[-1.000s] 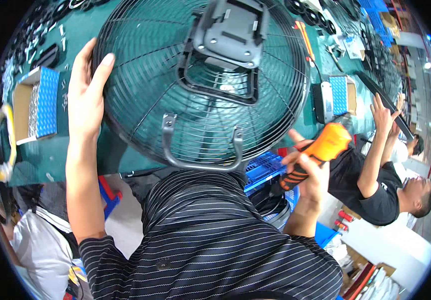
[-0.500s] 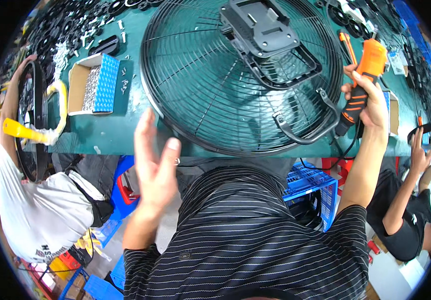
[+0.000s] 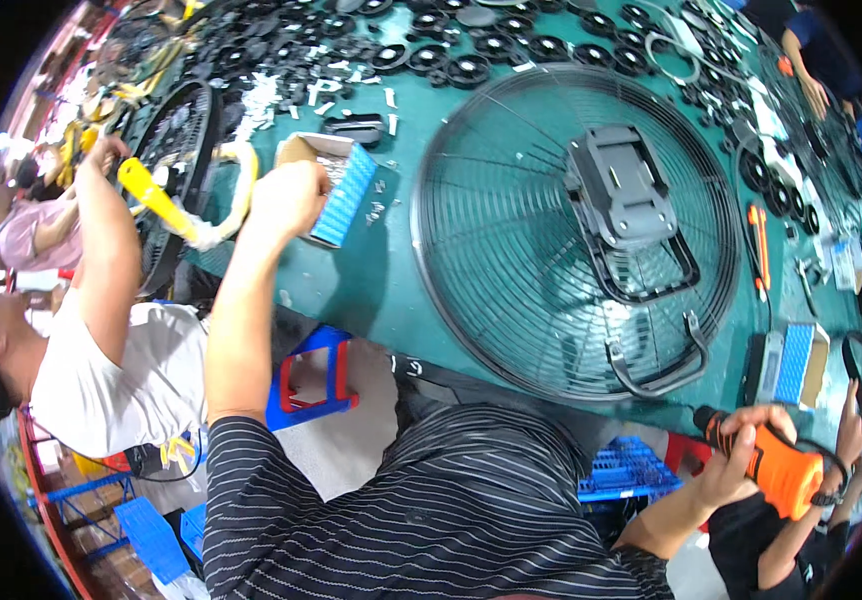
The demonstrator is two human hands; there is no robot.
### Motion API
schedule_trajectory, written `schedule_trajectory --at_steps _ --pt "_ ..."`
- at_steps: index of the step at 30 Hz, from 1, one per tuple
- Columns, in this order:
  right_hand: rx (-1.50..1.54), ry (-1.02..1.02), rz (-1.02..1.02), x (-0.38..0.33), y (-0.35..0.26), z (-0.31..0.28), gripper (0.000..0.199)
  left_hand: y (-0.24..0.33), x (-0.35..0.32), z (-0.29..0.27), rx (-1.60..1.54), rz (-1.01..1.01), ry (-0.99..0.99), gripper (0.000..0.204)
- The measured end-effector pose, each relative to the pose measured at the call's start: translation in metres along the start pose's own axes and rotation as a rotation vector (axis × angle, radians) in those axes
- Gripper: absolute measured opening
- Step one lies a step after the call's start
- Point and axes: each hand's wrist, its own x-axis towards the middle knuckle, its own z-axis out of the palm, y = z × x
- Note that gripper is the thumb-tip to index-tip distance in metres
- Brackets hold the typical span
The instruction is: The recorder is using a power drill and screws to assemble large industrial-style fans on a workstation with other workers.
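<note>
A large black wire fan guard lies flat on the green table, with a grey motor housing at its middle and a black handle at its near rim. My left hand reaches out to the left, its fingers curled down into an open cardboard box with a blue side; what the fingers hold is hidden. My right hand is low at the right, below the table's near edge, gripping an orange power screwdriver.
A person in a white shirt works at the left with a yellow tool on another guard. Several black round parts cover the far side. An orange-handled screwdriver and a second box lie right. A blue stool stands below.
My left hand has gone from below the table edge up and left into the box. My right hand has dropped with the orange screwdriver from the guard's rim to below the table edge.
</note>
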Motion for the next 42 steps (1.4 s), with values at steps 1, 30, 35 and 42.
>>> schedule_trajectory --at_steps 1,30,35,42 --pt "0.025 0.011 0.001 -0.001 0.0 0.001 0.04 -0.001 -0.001 0.002 -0.017 -0.03 -0.006 0.023" --pt "1.213 -0.22 0.153 0.008 -0.111 0.08 0.036 0.16 -0.201 0.028 -2.205 0.577 -0.523 0.008" --pt "1.192 -0.147 0.163 0.005 -0.112 0.093 0.036 0.158 -0.203 0.027 -2.245 0.544 -0.545 0.01" --pt "1.197 -0.135 0.164 0.002 -0.112 0.096 0.036 0.16 -0.197 0.03 -2.244 0.526 -0.674 0.011"
